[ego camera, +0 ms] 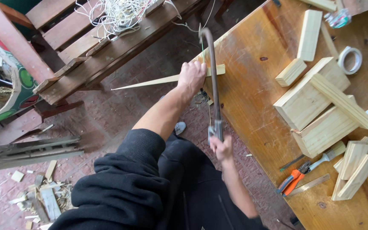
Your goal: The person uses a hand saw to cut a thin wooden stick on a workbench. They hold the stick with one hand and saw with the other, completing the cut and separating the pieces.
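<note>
Pressing down on a thin tapered wood strip (167, 80) with the left hand (191, 76), grip closed over the strip right where it crosses the tabletop (252, 98) edge, long pointed end hanging out over the brick floor (120, 115) to the left. Sawing just beside those fingers with a bow-frame saw (213, 76), frame arching from near the strip back to the right hand (221, 148), grip wrapped tight round the handle. Judging the risks: blade so close to the left knuckles that a skip or jump could nick them; unsupported slender end likely to flex, vibrate or split; strip held by hand pressure alone, so possibly twisting and binding the blade. Farther right on the tabletop, stacked pine blocks (316, 106), orange-handled pliers (294, 179), a brush (329, 154) and a tape roll (349, 59), well apart from the cut.
</note>
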